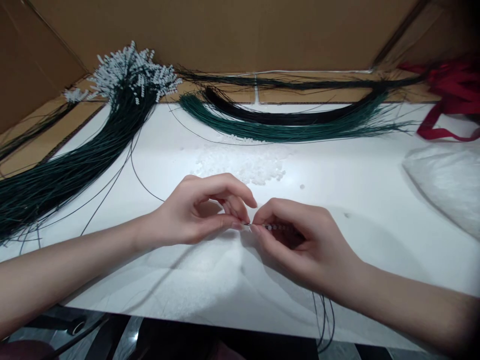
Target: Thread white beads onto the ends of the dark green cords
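Near the middle of the white tabletop, my left hand (pixel 204 210) and my right hand (pixel 300 232) meet over a thin dark wire (pixel 247 224). The left thumb and a finger pinch it at one side, while the index finger arches above. My right thumb and index finger pinch it close by. White beads (pixel 276 228) form a short row on the wire inside the right hand, partly hidden by its fingers. Just beyond the hands lies a loose scatter of small white beads (pixel 243 167).
At left lies a thick bundle of dark green wires (pixel 112 130) with white beaded tips (pixel 131 75). Green wires (pixel 292 131) and black wires (pixel 292 118) stretch along the back. Red ribbon (pixel 455 90) and a clear plastic bag (pixel 450 175) are at right. Cardboard walls (pixel 225 35) stand behind.
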`<state>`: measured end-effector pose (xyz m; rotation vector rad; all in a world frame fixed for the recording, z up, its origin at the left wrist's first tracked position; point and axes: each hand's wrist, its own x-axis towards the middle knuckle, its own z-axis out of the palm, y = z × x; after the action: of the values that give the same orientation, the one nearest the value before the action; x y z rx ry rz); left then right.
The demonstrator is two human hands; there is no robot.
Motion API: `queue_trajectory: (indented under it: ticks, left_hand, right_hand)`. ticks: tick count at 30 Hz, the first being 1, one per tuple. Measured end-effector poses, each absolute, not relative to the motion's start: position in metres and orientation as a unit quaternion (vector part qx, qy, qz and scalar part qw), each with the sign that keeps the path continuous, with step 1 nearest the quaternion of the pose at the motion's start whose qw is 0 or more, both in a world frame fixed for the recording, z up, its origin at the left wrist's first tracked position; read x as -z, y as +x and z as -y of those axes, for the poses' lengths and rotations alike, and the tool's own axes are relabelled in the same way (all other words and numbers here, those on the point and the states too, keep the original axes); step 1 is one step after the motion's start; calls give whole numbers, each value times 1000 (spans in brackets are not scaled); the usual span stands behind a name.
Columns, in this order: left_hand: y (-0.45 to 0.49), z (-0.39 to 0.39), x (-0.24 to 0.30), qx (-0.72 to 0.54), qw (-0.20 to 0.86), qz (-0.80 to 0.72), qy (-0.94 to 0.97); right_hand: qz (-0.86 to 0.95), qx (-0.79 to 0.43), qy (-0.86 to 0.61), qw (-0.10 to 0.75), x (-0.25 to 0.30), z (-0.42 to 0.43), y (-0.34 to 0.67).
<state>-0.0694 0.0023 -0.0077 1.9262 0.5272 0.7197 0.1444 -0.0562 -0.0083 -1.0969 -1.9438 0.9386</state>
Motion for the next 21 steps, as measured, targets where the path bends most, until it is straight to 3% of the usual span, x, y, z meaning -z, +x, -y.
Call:
queue_trajectory:
  ticks: [21]
  left_hand:
    - [-69, -4, 8, -300, 490, -205, 792]
  right_hand:
    - [756, -357, -423, 349, 8, 56, 144]
